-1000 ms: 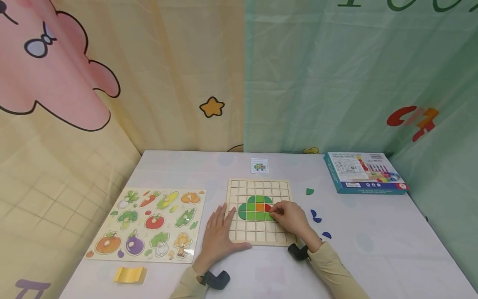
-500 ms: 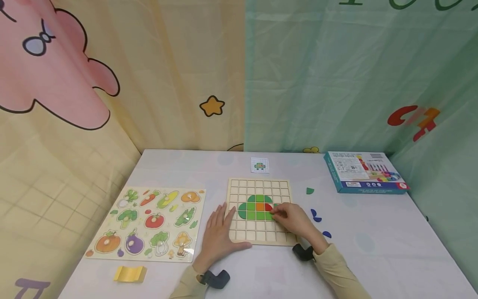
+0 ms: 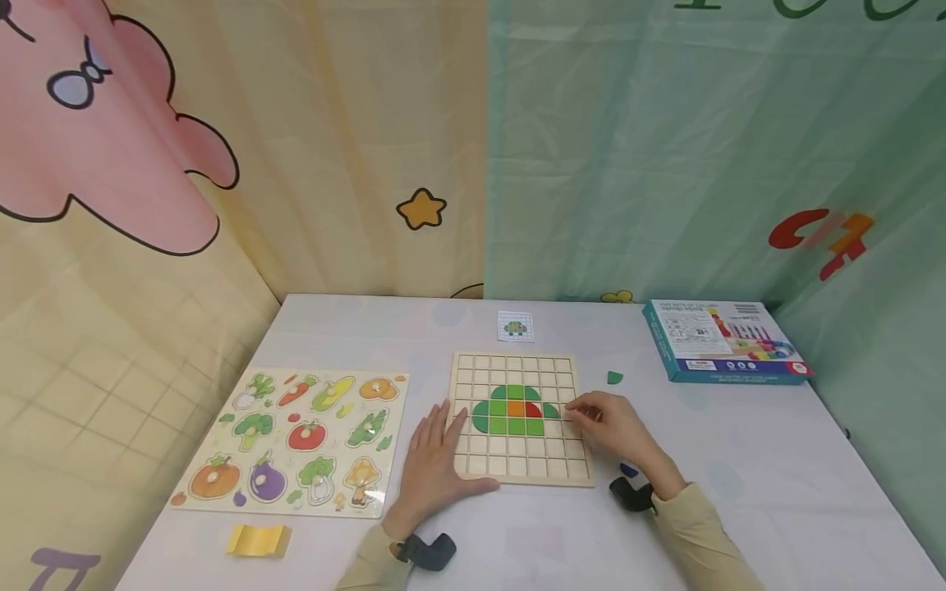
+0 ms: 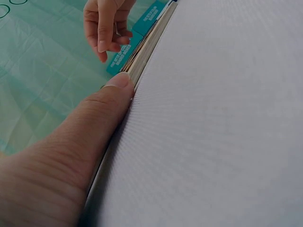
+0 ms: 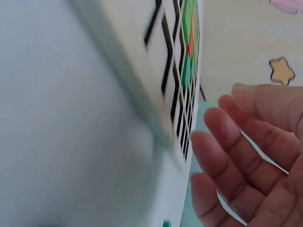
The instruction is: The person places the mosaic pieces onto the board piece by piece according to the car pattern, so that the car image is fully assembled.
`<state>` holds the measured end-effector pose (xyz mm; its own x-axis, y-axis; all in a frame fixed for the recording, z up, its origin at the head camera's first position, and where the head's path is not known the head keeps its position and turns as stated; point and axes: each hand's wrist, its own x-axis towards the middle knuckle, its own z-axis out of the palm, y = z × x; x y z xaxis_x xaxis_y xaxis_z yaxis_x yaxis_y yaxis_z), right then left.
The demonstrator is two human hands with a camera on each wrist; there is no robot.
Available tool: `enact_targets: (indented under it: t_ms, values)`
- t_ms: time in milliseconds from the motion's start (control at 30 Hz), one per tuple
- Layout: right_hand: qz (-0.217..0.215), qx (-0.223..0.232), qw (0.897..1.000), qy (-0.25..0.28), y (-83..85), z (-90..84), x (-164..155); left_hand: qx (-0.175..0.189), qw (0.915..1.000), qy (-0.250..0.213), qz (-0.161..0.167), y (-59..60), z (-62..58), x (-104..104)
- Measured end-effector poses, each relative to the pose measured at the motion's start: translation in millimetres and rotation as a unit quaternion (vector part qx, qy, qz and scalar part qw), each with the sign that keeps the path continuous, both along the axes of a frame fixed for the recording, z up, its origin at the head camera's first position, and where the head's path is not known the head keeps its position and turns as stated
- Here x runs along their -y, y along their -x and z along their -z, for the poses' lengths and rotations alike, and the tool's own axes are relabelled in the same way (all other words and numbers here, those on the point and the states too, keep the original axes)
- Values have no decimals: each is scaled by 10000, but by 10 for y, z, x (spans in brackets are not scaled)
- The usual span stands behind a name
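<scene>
A wooden grid board (image 3: 521, 466) bears a domed shape of green tiles, with an orange and a red piece among them. A dark green quarter-round tile (image 3: 550, 411) lies at the right end of the shape. My left hand (image 3: 434, 476) rests spread at the board's left and near edges; its thumb (image 4: 102, 106) touches the near edge in the left wrist view. Just off the board's right edge hovers my right hand (image 3: 613, 428), fingers loosely bent. The right wrist view shows nothing between those fingers (image 5: 222, 130).
A loose green tile (image 3: 615, 377) lies right of the board; a blue piece (image 3: 629, 470) shows under the right wrist. Behind stands a pattern card (image 3: 515, 327). A vegetable puzzle (image 3: 288, 460) and yellow block (image 3: 259, 542) lie left, a flat box (image 3: 727, 345) back right.
My right hand has drawn back to the right, uncovering the dark green quarter-round tile on the board. It now covers most of the loose blue pieces. The left hand stays in place.
</scene>
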<state>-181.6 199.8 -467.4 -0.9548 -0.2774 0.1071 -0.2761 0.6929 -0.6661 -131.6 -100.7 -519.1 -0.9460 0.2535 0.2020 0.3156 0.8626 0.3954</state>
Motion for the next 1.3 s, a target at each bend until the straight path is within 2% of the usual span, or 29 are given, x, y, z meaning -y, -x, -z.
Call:
enact_targets:
  t_ms: [167,233,400,533,967,1300]
  values:
    - [746,-430,9950,-498,163,-28,-313,-70,9999,103,-8,1,-6,-1]
    - [1031,-422,9916,-652,216,-37,-422,-61,9999,123,-9,1,-6,-1]
    - [1442,174,9858,-837,306,-58,-581,-29,9999,100,-11,0,0,1]
    - [1425,487,9843,-919,348,-43,-633,-60,9999,96,-2,-1,7,3]
    - [1203,583,9804,-1446,482,-61,-631,-38,10000,51,0,5,25,0]
    - [1412,706,9742,-1614,502,-105,-563,-27,10000,35,-1,2,15,-3]
